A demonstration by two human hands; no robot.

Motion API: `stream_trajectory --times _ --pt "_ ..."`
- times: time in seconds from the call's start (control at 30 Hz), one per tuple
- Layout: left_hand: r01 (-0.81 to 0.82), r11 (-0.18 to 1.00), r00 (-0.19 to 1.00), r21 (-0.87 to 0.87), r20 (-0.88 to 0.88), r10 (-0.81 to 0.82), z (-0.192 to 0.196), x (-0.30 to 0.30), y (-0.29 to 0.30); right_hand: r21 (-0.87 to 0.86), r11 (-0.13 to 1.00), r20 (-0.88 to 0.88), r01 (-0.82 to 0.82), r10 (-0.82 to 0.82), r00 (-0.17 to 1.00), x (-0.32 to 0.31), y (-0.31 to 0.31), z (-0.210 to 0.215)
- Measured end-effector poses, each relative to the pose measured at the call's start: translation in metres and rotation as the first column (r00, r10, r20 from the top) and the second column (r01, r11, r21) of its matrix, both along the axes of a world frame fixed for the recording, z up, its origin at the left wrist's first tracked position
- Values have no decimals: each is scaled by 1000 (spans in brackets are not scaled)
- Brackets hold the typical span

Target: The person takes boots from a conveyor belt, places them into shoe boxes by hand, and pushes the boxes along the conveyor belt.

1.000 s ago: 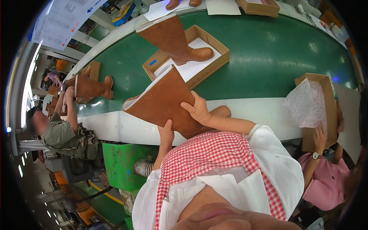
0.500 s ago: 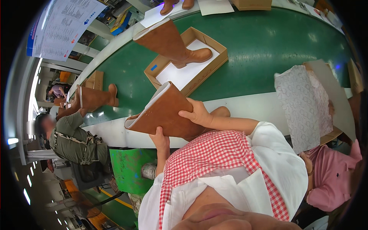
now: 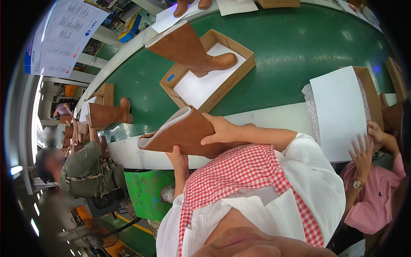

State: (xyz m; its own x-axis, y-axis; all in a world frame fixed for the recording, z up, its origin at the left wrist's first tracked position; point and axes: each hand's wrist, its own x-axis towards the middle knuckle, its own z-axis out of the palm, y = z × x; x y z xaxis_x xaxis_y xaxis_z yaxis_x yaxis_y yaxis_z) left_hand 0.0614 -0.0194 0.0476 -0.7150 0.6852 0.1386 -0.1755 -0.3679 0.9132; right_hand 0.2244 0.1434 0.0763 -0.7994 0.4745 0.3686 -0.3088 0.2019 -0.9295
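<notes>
A tall brown leather boot (image 3: 182,135) lies tilted in front of my checked apron, its pale-lined top opening toward the left. My left hand (image 3: 177,159) grips the shaft's near edge, thumb on the leather and fingers hidden behind it. Across the shaft's upper side, my right hand (image 3: 220,129) is closed with its thumb against the leather. The boot's foot is mostly hidden behind my right forearm. Beyond it, another brown boot (image 3: 186,49) stands in an open cardboard box (image 3: 229,88) lined with white paper.
The green conveyor belt (image 3: 295,51) has a white border. At right, a co-worker in a pink sleeve (image 3: 372,192) handles a white sheet (image 3: 338,111) at another box. At left, a person in green (image 3: 85,165) works near a brown boot (image 3: 105,115). A green metal part (image 3: 147,192) stands below the table.
The boot in my hands has tipped, its top edge now lower and flatter. At right, the co-worker's white sheet now covers the patterned paper. The person at left has reached forward.
</notes>
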Motion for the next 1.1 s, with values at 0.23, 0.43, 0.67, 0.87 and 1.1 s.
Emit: stream_trajectory --times 0.23,0.43,0.67,0.87,1.1 --pt "116 990 973 -84 -193 -130 17 -42 5 -43 985 145 -168 173 974 2 7 -27" --pt "-65 997 949 41 -305 75 98 -63 42 -119 992 59 -40 47 997 -13 20 -19" --pt "-51 970 980 237 -173 94 165 -71 107 220 967 -202 130 -85 976 -43 79 52" --pt "-152 898 941 -412 -338 4 17 -128 132 303 921 -367 243 -122 922 -91 144 57" --pt "69 574 976 -816 -64 -209 -110 -97 136 265 895 50 360 -385 922 -110 216 -97"
